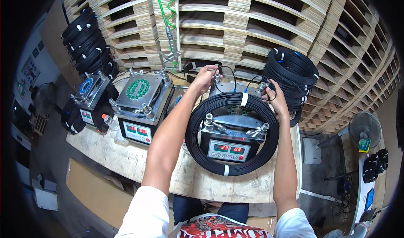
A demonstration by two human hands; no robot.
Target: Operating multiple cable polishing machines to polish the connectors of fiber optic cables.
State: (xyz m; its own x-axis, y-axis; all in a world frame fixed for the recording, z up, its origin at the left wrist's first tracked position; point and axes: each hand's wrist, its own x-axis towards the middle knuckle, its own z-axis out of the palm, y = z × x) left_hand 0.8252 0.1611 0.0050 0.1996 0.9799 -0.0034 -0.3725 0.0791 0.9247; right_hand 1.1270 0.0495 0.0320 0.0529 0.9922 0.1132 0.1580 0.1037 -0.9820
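Observation:
A black cable coil [192,133], tied with white bands, leans over the front of a polishing machine [229,149] with a lit red display. Two thin cable ends with blue connectors [235,89] loop up at the machine's back. My left hand [203,80] is closed at the back left clamp knob [217,77], its fingers pressed together beside a cable loop. At the back right, my right hand [276,98] pinches around a metal wing nut [262,87], with a cable loop passing by its fingers. The fingertips of both hands are partly hidden.
Two similar machines [136,128] stand to the left, with a small clear bottle [110,122] between them. Stacked black coils rise at the back right [292,76] and far left [86,40]. Wooden pallets [235,23] wall the back. A green air hose [162,4] hangs there.

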